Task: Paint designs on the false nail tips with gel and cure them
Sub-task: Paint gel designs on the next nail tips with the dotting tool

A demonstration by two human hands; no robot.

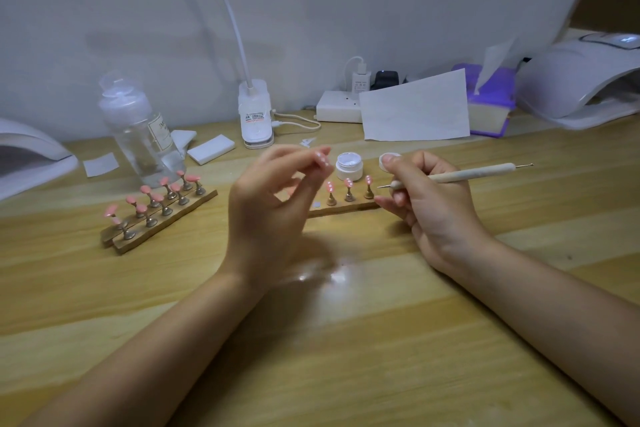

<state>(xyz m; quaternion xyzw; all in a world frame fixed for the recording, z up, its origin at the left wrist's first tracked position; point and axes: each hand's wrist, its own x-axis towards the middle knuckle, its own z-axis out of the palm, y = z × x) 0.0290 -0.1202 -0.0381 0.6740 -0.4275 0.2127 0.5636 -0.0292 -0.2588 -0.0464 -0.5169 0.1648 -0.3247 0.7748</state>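
Note:
My left hand (273, 198) is raised over the table's middle and pinches a pink nail tip (321, 159) with white dots between thumb and fingertips. My right hand (426, 194) grips a dotting pen (464, 174), its metal point aimed left. Between the hands lies a wooden holder strip (346, 210) carrying three pink dotted tips (348, 184) on metal stands. Just behind it stands an open jar of white gel (349, 166), with its lid (388, 160) partly hidden by my right thumb. A second holder (156, 224) at the left carries several plain pink tips.
A curing lamp (581, 80) stands at the back right, another (31, 156) at the left edge. A clear bottle (138, 128), white pads (211, 149), a clip lamp base (256, 118), a power strip (337, 107), paper (415, 111) and a purple tissue box (491, 104) line the back.

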